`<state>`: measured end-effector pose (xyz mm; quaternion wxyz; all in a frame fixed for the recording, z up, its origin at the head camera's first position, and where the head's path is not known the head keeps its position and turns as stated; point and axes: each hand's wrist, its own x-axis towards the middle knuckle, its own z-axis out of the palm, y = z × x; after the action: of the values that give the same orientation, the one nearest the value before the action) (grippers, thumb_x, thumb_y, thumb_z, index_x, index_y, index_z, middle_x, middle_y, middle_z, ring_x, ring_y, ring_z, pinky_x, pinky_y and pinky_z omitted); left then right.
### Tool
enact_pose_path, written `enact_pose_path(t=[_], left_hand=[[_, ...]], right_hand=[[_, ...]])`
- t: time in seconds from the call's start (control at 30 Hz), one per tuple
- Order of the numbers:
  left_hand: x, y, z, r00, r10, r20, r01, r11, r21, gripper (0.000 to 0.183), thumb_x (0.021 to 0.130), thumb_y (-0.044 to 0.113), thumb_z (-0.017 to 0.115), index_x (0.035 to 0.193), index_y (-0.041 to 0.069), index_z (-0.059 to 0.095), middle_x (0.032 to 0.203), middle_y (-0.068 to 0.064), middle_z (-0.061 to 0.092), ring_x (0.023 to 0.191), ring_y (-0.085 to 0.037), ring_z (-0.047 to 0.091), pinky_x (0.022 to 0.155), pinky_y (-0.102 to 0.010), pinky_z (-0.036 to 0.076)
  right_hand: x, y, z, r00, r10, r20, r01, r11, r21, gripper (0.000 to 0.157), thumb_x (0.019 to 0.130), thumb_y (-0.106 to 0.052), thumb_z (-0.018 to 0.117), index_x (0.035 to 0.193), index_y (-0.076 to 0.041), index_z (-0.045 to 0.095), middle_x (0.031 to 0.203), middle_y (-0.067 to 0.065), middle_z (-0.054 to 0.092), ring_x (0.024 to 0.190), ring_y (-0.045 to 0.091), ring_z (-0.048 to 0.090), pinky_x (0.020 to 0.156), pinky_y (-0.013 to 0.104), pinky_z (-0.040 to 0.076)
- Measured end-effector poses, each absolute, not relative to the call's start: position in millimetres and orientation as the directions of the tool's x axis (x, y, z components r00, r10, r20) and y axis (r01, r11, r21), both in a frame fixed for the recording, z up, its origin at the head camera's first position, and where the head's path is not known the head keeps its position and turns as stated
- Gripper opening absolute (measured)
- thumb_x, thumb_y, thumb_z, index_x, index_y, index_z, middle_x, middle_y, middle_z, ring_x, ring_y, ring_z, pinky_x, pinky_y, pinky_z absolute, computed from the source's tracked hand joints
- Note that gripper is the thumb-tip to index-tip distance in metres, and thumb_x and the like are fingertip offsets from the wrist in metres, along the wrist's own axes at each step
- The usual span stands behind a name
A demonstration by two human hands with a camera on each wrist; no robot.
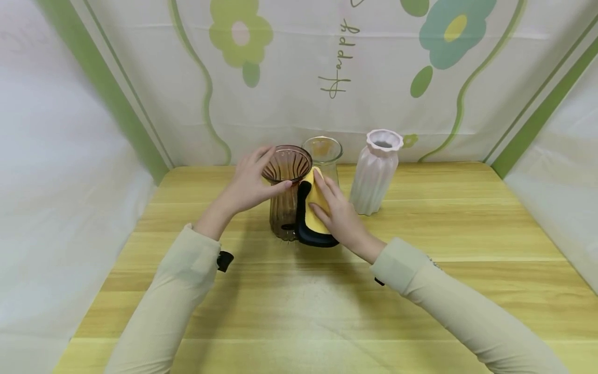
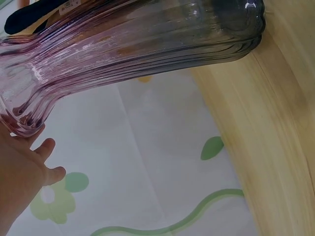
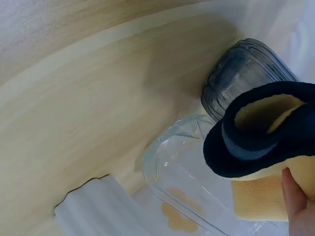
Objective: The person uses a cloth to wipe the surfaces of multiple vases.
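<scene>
A fluted glass vase, pinkish at its flared rim and grey toward the base, stands upright on the table. My left hand holds it at the rim, thumb along the near side and fingers at the far left. A folded yellow cloth with a black edge is gripped in my right hand, right beside the vase's right side. In the right wrist view, the cloth's black edging curls into a loop near the vase's grey base. The cloth covers part of the vase in the head view.
Just behind the cloth stands a clear glass vase, partly hidden. To its right is a white and pale pink ribbed vase with a scalloped rim. A white curtain with printed flowers hangs along the back edge of the wooden table.
</scene>
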<state>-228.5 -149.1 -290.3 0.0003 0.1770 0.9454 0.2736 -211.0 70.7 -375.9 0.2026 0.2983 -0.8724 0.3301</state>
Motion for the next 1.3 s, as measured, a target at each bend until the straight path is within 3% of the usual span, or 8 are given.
enact_pose_path(t=[0.23, 0.33, 0.57, 0.77, 0.87, 1.0, 1.07, 1.3], left_hand=[[-229.5, -149.3, -290.7, -0.931, 0.354, 0.084, 0.347, 0.792, 0.502, 0.089, 0.088, 0.049, 0.058, 0.154, 0.010, 0.013, 0.160, -0.012, 0.013, 0.147, -0.040, 0.007, 0.118, -0.060, 0.007], [-228.9, -150.1, -292.5, -0.931, 0.352, 0.094, 0.349, 0.790, 0.504, 0.090, 0.087, 0.049, 0.058, 0.154, 0.009, 0.013, 0.160, -0.012, 0.013, 0.147, -0.040, 0.008, 0.118, -0.060, 0.008], [-227.4, -147.2, -295.1, -0.947, 0.302, 0.108, 0.313, 0.794, 0.521, 0.095, 0.084, 0.054, 0.062, 0.155, 0.013, 0.013, 0.159, -0.012, 0.009, 0.147, -0.035, 0.008, 0.117, -0.058, 0.014], [-228.5, -144.0, -294.0, -0.951, 0.282, 0.124, 0.306, 0.813, 0.495, 0.094, 0.084, 0.057, 0.063, 0.154, 0.012, 0.018, 0.156, -0.014, 0.018, 0.145, -0.035, 0.013, 0.117, -0.058, 0.013], [-228.9, -144.3, -291.8, -0.948, 0.287, 0.140, 0.318, 0.815, 0.484, 0.092, 0.084, 0.053, 0.065, 0.153, 0.009, 0.022, 0.155, -0.015, 0.022, 0.145, -0.036, 0.016, 0.117, -0.057, 0.011], [-228.8, -146.3, -289.3, -0.943, 0.297, 0.149, 0.332, 0.821, 0.464, 0.090, 0.084, 0.049, 0.065, 0.152, 0.006, 0.024, 0.155, -0.017, 0.027, 0.144, -0.038, 0.018, 0.118, -0.056, 0.007], [-229.4, -146.7, -288.7, -0.941, 0.308, 0.143, 0.339, 0.824, 0.455, 0.090, 0.085, 0.049, 0.064, 0.152, 0.005, 0.024, 0.155, -0.018, 0.026, 0.145, -0.037, 0.018, 0.119, -0.056, 0.006], [-230.3, -147.1, -287.7, -0.933, 0.345, 0.108, 0.355, 0.820, 0.450, 0.089, 0.088, 0.048, 0.060, 0.152, 0.003, 0.019, 0.158, -0.017, 0.020, 0.148, -0.034, 0.012, 0.120, -0.055, -0.002]], right_hand=[[-206.5, 71.8, -386.0, -0.762, -0.455, 0.461, -0.634, 0.668, -0.389, 0.069, 0.092, -0.017, 0.063, 0.151, -0.012, 0.027, 0.142, 0.025, 0.044, 0.068, 0.028, 0.065, 0.058, 0.031, 0.053], [-203.7, 74.6, -395.8, -0.775, -0.478, 0.415, -0.623, 0.686, -0.375, 0.067, 0.092, -0.018, 0.063, 0.151, -0.013, 0.030, 0.141, 0.026, 0.044, 0.053, 0.023, 0.058, 0.050, 0.028, 0.048], [-201.4, 82.1, -411.6, -0.822, -0.504, 0.265, -0.569, 0.718, -0.401, 0.069, 0.092, -0.017, 0.063, 0.152, -0.016, 0.028, 0.147, 0.025, 0.038, 0.058, 0.022, 0.058, 0.051, 0.025, 0.043], [-204.5, 82.8, -407.0, -0.795, -0.485, 0.365, -0.605, 0.678, -0.417, 0.067, 0.093, -0.015, 0.062, 0.151, -0.013, 0.029, 0.143, 0.028, 0.041, 0.065, 0.029, 0.064, 0.061, 0.035, 0.053], [-206.8, 79.4, -398.0, -0.777, -0.462, 0.428, -0.626, 0.645, -0.439, 0.067, 0.093, -0.014, 0.062, 0.151, -0.011, 0.029, 0.142, 0.027, 0.042, 0.087, 0.036, 0.067, 0.074, 0.040, 0.056], [-211.3, 73.7, -383.8, -0.749, -0.423, 0.510, -0.653, 0.601, -0.460, 0.068, 0.093, -0.012, 0.062, 0.151, -0.008, 0.028, 0.136, 0.021, 0.047, 0.092, 0.031, 0.063, 0.077, 0.039, 0.056], [-212.5, 72.2, -377.9, -0.741, -0.407, 0.534, -0.659, 0.592, -0.464, 0.068, 0.093, -0.012, 0.062, 0.151, -0.008, 0.027, 0.135, 0.019, 0.047, 0.083, 0.028, 0.061, 0.073, 0.038, 0.055], [-209.3, 70.7, -376.1, -0.772, -0.423, 0.475, -0.626, 0.634, -0.453, 0.068, 0.093, -0.015, 0.061, 0.152, -0.012, 0.026, 0.145, 0.020, 0.040, 0.073, 0.027, 0.064, 0.065, 0.034, 0.056]])
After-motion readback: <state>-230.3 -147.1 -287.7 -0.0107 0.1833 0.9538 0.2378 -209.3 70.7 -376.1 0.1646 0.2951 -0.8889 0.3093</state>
